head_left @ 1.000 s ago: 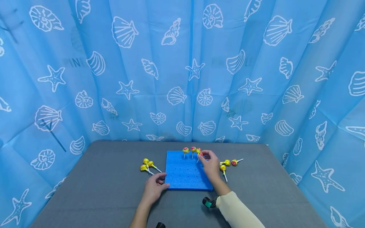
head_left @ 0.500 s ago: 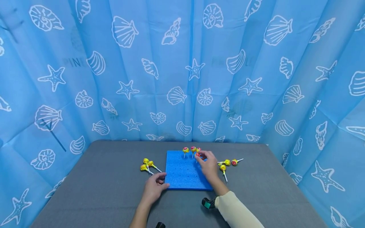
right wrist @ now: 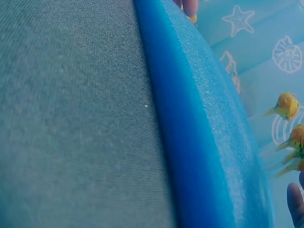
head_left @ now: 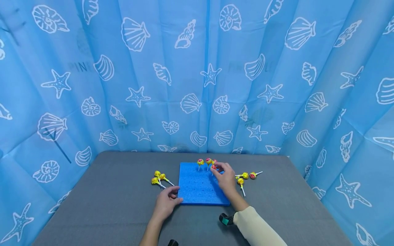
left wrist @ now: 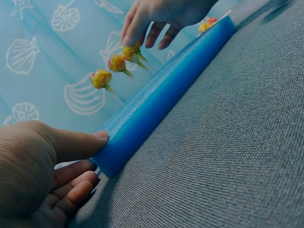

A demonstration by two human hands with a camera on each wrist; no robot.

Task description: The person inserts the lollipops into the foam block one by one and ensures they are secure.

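A blue foam board [head_left: 197,191] with small holes lies flat on the table. Three yellow-and-red lollipops stand along its far side: one on the left [head_left: 200,162], one in the middle [head_left: 208,161], and one on the right [head_left: 214,161] partly hidden by fingers. My right hand [head_left: 226,178] pinches another lollipop [head_left: 213,167] by its wrapped head, stick downward, just in front of that row. My left hand [head_left: 165,204] holds the board's near left corner, thumb [left wrist: 83,144] on the edge and the other fingers round the side, as the left wrist view shows.
Three lollipops [head_left: 157,174] lie in a small pile left of the board. To its right lie several more, one [head_left: 240,181] pointing its stick toward the front and another [head_left: 253,175] further right. A blue shell-print curtain [head_left: 191,102] hangs behind the grey table [head_left: 117,191].
My right hand has shifted slightly left with the lollipop over the first half second, and has stayed nearly still since. My left hand and the board have not moved.
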